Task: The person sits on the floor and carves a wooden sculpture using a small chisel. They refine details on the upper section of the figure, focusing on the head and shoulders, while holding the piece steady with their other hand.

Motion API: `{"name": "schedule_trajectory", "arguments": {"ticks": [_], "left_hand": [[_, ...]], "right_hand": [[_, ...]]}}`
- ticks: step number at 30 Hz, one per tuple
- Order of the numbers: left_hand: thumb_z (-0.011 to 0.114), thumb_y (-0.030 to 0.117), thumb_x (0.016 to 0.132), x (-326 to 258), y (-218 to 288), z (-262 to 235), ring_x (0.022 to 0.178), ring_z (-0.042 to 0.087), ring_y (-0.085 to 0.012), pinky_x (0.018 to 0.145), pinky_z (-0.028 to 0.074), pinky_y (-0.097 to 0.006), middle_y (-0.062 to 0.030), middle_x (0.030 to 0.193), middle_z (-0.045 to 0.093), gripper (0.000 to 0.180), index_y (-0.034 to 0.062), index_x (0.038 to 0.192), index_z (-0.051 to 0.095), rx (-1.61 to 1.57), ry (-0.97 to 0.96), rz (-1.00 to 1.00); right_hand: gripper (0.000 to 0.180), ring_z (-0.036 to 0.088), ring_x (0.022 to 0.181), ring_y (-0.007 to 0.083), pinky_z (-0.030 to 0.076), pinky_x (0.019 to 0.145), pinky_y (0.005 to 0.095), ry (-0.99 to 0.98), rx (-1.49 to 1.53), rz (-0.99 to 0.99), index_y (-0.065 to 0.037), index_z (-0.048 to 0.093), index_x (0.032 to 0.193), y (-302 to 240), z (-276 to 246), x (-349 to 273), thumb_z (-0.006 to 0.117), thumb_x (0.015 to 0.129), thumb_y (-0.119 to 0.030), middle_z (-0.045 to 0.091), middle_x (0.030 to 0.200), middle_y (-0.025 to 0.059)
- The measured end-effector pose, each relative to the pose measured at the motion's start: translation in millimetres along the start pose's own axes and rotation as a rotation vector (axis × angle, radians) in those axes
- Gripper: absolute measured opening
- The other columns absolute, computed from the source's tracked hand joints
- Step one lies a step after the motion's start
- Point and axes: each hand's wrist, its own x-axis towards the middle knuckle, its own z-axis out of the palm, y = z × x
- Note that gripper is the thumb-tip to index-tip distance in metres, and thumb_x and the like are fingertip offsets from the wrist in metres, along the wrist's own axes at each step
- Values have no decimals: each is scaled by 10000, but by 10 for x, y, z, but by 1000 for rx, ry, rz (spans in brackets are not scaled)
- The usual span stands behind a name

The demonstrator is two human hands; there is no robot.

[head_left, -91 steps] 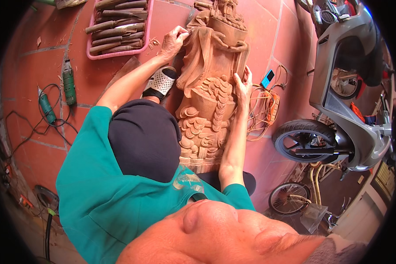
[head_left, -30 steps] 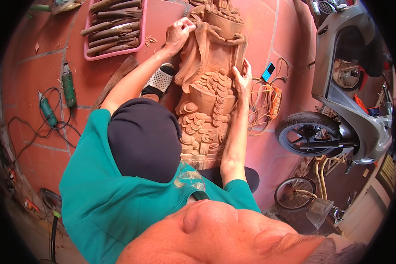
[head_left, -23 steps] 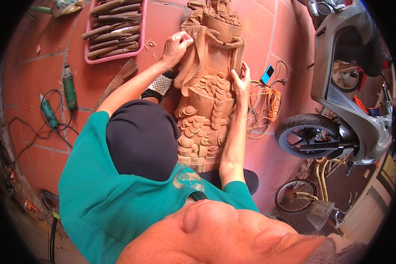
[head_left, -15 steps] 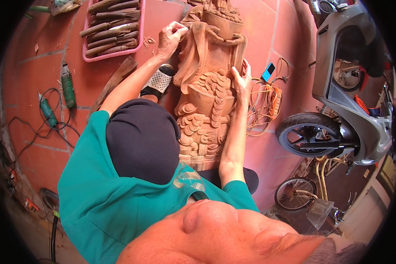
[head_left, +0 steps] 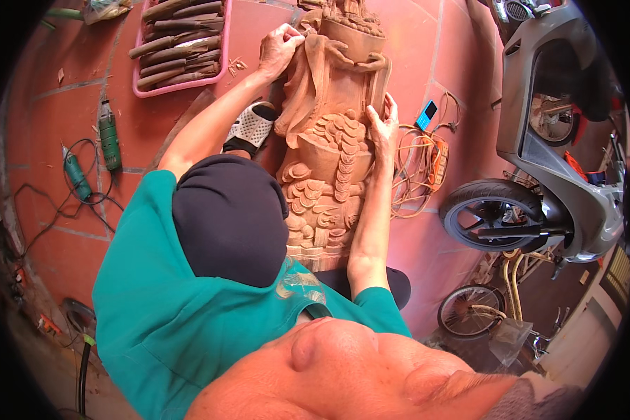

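A tall carved wooden statue (head_left: 329,161) of reddish wood lies on the red tiled floor (head_left: 63,105) in front of me, with carved coins and folds on its front. My left hand (head_left: 278,50) is curled against the statue's upper left edge; whether a small thing sits under its fingers I cannot tell. My right hand (head_left: 383,129) grips the statue's right side, fingers stretched along the edge. My knee in dark cloth (head_left: 227,217) rests against the statue's left side. A foot in a white sandal (head_left: 248,129) lies just beside it.
A pink tray (head_left: 141,89) of wood-handled chisels sits at the far left. Two green power tools (head_left: 108,143) with cables lie on the left. Orange cords (head_left: 420,164) and a blue phone (head_left: 427,113) lie right of the statue. A grey scooter (head_left: 560,140) and a bicycle (head_left: 483,315) stand at the right.
My left hand has shifted slightly back and forth along the statue's upper left edge. The right hand has stayed on the statue's right side.
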Motion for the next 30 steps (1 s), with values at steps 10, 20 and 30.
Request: {"name": "schedule_trajectory", "arguments": {"ticks": [10,20,30], "left_hand": [[689,182,874,-528,130,-25,715,631,-134,677,514,-304,-58,776,674,165,24,900,650,-72,-54,11],[700,219,845,-258,215,-25,658,626,-157,636,503,-329,-69,717,670,186,37,858,665,41,-16,93],[710,186,838,-493,193,-53,660,602,-116,631,493,-292,-47,725,677,153,34,850,691,4,-125,67]], "right_hand": [[626,493,1256,255,398,1065,371,2,54,42,13,438,1375,-26,-2,-28,718,825,-93,491,1367,181],[616,512,1229,248,408,1050,364,14,130,57,18,441,1368,-125,45,-37,716,826,-80,508,1351,175],[618,501,1244,246,393,1064,360,-9,111,49,25,417,1381,-116,12,-20,696,835,-57,499,1366,178]]}}
